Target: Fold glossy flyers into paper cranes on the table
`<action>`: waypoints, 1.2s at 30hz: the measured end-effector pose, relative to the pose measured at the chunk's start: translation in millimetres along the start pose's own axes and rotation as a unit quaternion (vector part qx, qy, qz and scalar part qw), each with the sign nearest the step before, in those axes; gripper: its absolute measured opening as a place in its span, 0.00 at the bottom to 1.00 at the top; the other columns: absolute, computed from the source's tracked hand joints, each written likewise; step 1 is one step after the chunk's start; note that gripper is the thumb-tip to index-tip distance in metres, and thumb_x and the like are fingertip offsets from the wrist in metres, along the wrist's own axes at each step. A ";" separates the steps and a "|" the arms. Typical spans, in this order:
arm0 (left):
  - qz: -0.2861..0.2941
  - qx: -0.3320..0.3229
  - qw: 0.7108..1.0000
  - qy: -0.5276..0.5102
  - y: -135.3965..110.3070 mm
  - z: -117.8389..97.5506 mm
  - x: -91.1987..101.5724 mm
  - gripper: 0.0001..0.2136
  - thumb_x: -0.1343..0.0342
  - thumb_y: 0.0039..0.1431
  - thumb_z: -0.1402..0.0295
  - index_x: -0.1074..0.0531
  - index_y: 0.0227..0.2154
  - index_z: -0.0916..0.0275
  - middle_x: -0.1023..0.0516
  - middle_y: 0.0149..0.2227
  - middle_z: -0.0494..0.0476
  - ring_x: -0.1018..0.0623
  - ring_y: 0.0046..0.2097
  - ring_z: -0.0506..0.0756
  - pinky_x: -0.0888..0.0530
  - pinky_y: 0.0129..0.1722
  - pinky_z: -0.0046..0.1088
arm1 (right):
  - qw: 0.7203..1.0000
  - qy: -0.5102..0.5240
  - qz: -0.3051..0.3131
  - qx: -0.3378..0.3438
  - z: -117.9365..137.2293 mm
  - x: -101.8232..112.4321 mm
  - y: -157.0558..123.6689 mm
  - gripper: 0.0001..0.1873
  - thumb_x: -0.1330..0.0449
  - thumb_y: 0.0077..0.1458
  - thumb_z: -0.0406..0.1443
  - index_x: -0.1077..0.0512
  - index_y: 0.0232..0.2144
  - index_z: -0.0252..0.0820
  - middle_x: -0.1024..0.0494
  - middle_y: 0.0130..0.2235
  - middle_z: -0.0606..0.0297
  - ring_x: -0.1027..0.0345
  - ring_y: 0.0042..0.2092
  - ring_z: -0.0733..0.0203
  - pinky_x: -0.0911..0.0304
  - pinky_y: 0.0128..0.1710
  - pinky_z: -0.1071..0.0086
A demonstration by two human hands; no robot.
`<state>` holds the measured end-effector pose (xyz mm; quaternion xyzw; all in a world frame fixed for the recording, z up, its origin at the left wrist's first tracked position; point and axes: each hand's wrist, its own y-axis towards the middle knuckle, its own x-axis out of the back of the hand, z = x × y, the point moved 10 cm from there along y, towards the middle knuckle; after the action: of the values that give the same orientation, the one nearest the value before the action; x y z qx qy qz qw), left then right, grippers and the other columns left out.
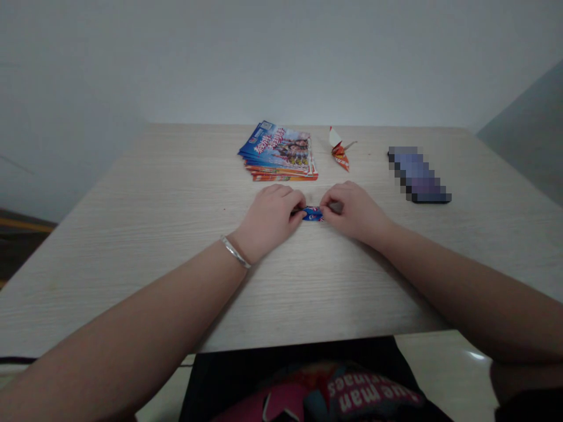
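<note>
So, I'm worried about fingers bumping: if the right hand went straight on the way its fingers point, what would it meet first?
The right hand would first meet the folded blue paper it touches, then the left hand at the other end; exact depth is unclear.

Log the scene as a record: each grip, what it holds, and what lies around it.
Left grip: pinching the left end of the strip
Right grip: pinching its right end
Strip: narrow, blue, printed
Leaflets: loosely fanned stack, beyond the left grip
Crane: paper, orange and white, right of the leaflets, apart from them
Phone: pixelated, right of the crane
Bracelet: silvery, on the left wrist
</note>
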<state>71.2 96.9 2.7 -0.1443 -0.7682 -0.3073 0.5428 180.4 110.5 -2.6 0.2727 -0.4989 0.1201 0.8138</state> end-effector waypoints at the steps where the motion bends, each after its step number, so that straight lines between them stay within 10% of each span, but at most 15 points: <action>1: -0.002 0.006 1.000 -0.010 0.0 1.5 -0.5 0.06 0.41 0.60 0.69 0.25 0.39 0.64 0.22 0.37 0.59 0.25 0.42 0.60 0.29 0.46 0.39 | 1.000 0.008 -0.001 -0.007 -2.1 -0.3 -0.4 0.04 0.39 0.52 0.33 0.25 0.26 0.42 0.21 0.30 0.62 0.31 0.35 0.55 0.38 0.40 0.62; 36: -0.027 -0.010 0.997 -0.077 -1.4 -0.8 3.4 0.09 0.41 0.56 0.73 0.27 0.40 0.63 0.21 0.35 0.55 0.23 0.39 0.57 0.28 0.42 0.35 | 0.999 0.018 0.007 0.042 15.4 3.5 -5.2 0.01 0.35 0.52 0.32 0.24 0.30 0.43 0.20 0.32 0.64 0.29 0.39 0.55 0.36 0.43 0.62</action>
<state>69.8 94.9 5.5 -0.1522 -0.8080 -0.3181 0.4721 173.0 97.3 4.3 0.3014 -0.4800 0.1514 0.8098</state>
